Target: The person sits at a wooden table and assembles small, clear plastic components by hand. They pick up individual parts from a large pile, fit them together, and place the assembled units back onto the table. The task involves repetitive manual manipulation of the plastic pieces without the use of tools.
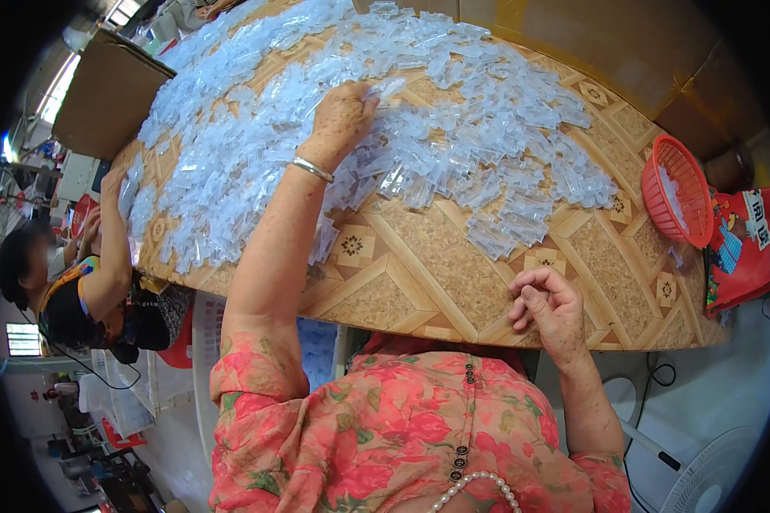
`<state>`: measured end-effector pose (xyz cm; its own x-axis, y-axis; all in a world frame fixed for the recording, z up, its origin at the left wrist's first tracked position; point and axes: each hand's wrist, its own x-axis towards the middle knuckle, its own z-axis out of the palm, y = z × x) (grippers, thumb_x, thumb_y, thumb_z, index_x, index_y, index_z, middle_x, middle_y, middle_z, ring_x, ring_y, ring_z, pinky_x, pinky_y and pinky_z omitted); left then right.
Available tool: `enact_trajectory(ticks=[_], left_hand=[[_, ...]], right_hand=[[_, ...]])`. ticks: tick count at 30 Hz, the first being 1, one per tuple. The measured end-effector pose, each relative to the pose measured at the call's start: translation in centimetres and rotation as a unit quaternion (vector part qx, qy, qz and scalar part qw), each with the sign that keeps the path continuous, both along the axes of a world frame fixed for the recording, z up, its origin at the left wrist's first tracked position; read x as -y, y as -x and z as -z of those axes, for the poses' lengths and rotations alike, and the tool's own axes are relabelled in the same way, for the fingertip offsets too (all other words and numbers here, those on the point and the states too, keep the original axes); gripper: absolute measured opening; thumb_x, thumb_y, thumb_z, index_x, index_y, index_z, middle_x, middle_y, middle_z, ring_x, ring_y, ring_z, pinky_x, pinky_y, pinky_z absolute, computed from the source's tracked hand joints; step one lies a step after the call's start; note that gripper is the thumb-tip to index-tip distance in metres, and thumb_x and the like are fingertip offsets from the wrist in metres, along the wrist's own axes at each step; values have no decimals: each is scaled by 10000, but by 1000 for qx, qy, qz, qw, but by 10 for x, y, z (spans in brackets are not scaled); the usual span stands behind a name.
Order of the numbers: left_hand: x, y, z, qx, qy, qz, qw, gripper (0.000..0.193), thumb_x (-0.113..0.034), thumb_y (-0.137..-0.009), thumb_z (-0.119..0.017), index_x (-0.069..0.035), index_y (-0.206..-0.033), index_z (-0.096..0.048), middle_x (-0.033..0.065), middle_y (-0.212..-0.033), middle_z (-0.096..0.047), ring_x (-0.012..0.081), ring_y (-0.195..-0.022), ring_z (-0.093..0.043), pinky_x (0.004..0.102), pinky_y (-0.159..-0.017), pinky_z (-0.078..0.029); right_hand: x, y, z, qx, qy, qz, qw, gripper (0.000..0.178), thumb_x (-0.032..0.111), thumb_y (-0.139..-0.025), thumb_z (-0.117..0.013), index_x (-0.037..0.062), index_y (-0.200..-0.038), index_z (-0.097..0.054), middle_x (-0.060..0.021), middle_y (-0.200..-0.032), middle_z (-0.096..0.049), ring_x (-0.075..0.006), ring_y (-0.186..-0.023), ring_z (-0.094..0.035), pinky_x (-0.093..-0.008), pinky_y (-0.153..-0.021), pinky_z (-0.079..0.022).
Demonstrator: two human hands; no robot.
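A broad heap of small clear plastic pieces (257,145), bluish and flat, is spread over the wood-patterned table (402,265). My left hand (344,118), with a silver bangle at its wrist, reaches across into the heap. Its fingers are closed on a clear plastic piece (387,88) that sticks out to the right of them; part of the grip is hidden by the back of the hand. Over the table's near edge, at the right, my right hand (554,315) is held with loosely curled fingers, a little apart, and nothing shows in them.
A red plastic basket (678,192) with a few clear pieces stands at the right edge, beside a red printed bag (744,248). Cardboard (590,51) walls the far side. At the left another person (90,274) works at the same heap. A fan (719,474) stands lower right.
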<state>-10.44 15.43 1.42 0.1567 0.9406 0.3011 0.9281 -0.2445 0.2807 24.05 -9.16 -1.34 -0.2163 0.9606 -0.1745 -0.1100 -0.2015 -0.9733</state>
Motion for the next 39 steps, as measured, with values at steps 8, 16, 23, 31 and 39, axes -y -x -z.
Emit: enact_trajectory(ticks=[8,16,23,31,39], left_hand=[[86,-44,-34,423,251,164,855,286,-215,-1052,-601,-12,-1232,-692,69,-996,-771,96,-822,-691,245,-696,-556],[171,-83,4,336,360,221,842,217,-135,-1035,-618,38,-1149,-683,29,-853,-712,90,-787,-666,259,-697,-542],[190,-84,-8,191,249,217,924,297,-207,-922,-763,11,-1113,-698,78,-749,-678,148,-689,-654,307,-657,-520],[196,-90,-13,162,145,197,956,442,-303,-834,-840,-17,-1140,-699,103,-717,-658,243,-632,-633,370,-621,-498],[195,-91,1,231,110,188,948,440,-212,-842,-838,-5,-1196,-678,81,-778,-668,166,-650,-623,304,-625,-510]], right_hand=[[0,1,3,8,-9,23,1000,116,124,-1028,-641,30,-1094,-652,-24,-775,-684,-57,-648,-645,-202,-564,-533],[1,1,6,-27,-23,56,998,137,136,-1033,-643,32,-1122,-647,-27,-857,-699,-64,-673,-657,-211,-573,-542],[-10,-3,-9,256,-173,85,947,232,128,-970,-705,44,-1174,-635,-51,-1000,-692,-85,-692,-672,-243,-604,-538],[-44,-3,-20,528,-300,97,789,396,197,-862,-771,61,-1212,-646,-101,-1186,-642,-317,-1011,-683,-427,-841,-554],[-47,-1,-18,534,-245,96,804,374,201,-837,-795,67,-1157,-655,-95,-998,-693,-270,-871,-717,-404,-771,-561]])
